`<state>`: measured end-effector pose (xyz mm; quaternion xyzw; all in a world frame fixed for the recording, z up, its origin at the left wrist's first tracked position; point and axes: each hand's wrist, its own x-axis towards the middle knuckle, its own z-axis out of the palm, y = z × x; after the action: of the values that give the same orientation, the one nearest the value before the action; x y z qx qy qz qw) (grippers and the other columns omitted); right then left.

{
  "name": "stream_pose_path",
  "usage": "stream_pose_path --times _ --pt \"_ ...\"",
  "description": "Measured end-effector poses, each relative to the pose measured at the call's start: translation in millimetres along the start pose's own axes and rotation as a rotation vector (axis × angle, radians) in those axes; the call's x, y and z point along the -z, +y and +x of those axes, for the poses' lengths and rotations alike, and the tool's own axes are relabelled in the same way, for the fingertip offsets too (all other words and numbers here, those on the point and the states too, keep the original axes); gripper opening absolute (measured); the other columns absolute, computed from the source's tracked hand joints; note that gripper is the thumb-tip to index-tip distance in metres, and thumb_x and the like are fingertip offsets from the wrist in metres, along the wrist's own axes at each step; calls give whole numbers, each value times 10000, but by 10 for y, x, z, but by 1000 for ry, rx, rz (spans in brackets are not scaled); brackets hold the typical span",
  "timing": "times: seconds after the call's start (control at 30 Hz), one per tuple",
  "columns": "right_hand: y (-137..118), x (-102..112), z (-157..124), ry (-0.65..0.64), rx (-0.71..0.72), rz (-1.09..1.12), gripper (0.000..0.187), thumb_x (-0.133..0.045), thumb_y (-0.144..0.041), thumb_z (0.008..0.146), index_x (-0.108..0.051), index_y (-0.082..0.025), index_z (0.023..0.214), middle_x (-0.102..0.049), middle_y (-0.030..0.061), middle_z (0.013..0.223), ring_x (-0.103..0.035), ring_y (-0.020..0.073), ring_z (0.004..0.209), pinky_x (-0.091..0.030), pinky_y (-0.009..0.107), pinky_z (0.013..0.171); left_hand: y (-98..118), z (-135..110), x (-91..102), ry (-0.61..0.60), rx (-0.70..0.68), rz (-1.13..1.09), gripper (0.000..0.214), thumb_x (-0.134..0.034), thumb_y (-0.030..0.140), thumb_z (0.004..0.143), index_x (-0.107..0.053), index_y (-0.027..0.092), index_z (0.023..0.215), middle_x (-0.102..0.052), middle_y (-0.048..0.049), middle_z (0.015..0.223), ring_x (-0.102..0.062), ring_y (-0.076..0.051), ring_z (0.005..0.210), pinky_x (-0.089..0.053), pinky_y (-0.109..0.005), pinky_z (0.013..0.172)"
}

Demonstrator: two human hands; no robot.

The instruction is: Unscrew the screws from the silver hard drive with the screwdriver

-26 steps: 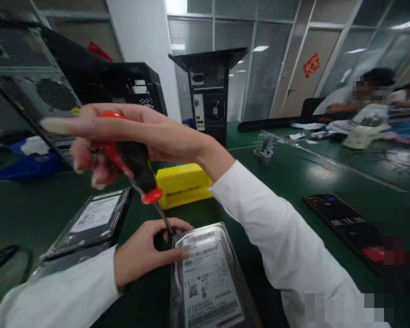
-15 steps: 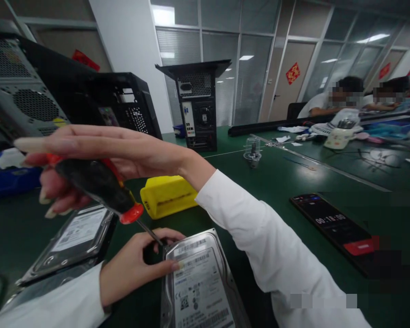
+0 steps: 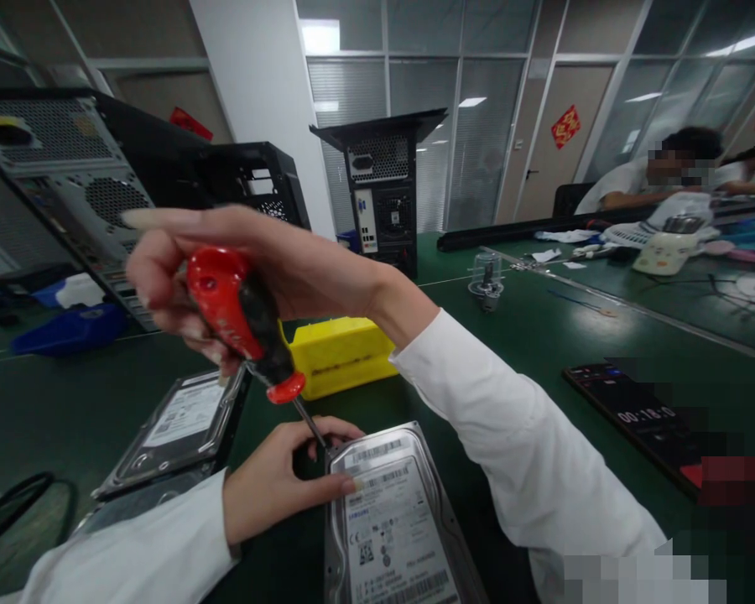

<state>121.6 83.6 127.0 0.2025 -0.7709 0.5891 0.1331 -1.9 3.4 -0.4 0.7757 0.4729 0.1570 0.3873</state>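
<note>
My right hand (image 3: pixel 270 260) is closed around the red and black handle of a screwdriver (image 3: pixel 242 319). The screwdriver slants down to the right, and its tip meets the far left corner of a hard drive (image 3: pixel 390 520). The drive is silver with a white printed label facing up. My left hand (image 3: pixel 295 474) grips that same corner, its thumb on the label and its fingers curled past the far edge. Whether a screw sits under the tip, I cannot tell.
More hard drives (image 3: pixel 182 419) lie stacked at left. A yellow bin (image 3: pixel 340 356) stands behind my hands, with a blue bin (image 3: pixel 69 329) farther left. Black computer cases (image 3: pixel 383 193) line the back. At right are a phone (image 3: pixel 629 419) showing a timer and a clear jar (image 3: pixel 486 281). People sit beyond.
The view has shifted left, so everything appears farther right. My right hand has turned the screwdriver handle, showing more of its red side. My left hand still holds the drive.
</note>
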Motion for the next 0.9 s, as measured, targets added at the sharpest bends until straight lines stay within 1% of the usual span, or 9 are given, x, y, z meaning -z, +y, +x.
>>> stream_pose_path --times 0.07,0.17,0.33,0.4,0.53,0.63,0.7,0.8,0.9 --pt "-50 -25 -18 5 -48 50 276 -349 -389 855 -387 -127 932 -419 1 897 -475 64 752 -471 224 691 0 -4 -4 -1 3 -17 418 -669 400 668 -607 192 1026 -645 -3 964 -554 -183 885 -380 -270 749" --pt "-100 -66 -19 59 -143 22 203 -362 -288 866 -420 -107 937 -417 23 973 -490 78 819 -496 247 753 2 -10 -11 5 3 -38 418 -670 389 666 -609 187 1027 -649 -5 975 -555 -182 896 -391 -266 764" --pt "-94 -166 -2 181 -158 55 86 -313 -142 865 -387 -148 821 -502 -36 727 -541 57 690 -493 219 689 -2 -4 -6 9 1 -17 414 -664 395 669 -616 199 1031 -656 -4 992 -559 -194 909 -383 -275 763" --pt "-98 -206 -10 160 -151 8 107 -313 -116 851 -351 -160 761 -473 -44 641 -513 64 617 -481 214 619 -15 8 5 -7 0 5 424 -660 410 672 -613 201 1037 -656 -5 986 -562 -194 897 -384 -274 746" --pt "-99 -225 -13 44 -143 -63 152 -353 -126 852 -298 -173 718 -397 -56 565 -436 62 531 -461 207 558 -38 22 21 -36 -15 24 445 -653 425 676 -604 200 1057 -651 -10 1006 -566 -195 900 -397 -275 754" --pt "-54 -179 21 43 -113 -74 108 -350 -128 858 -341 -160 755 -387 -53 608 -437 43 560 -440 166 550 -23 8 14 -3 -8 31 430 -656 409 673 -612 198 1045 -653 -11 1001 -567 -192 892 -402 -276 759" --pt "-32 -154 39 69 -132 -33 48 -353 -160 867 -376 -157 825 -431 -41 703 -459 39 599 -446 160 561 -2 -3 5 11 -1 25 418 -654 404 672 -618 196 1033 -656 -13 998 -566 -194 893 -409 -275 762" --pt "-81 -202 8 147 -234 55 145 -273 -241 905 -387 -159 871 -457 -1 845 -461 61 645 -465 192 591 20 -10 -7 11 3 -3 419 -653 410 672 -621 196 1030 -658 -16 1003 -569 -202 917 -422 -274 789" --pt "-187 -321 -56 261 -236 168 332 -123 -241 922 -428 -137 840 -460 40 856 -447 73 727 -448 164 614 15 -8 -12 25 12 1 426 -653 423 669 -622 200 1031 -658 -19 1010 -575 -207 923 -432 -279 812"
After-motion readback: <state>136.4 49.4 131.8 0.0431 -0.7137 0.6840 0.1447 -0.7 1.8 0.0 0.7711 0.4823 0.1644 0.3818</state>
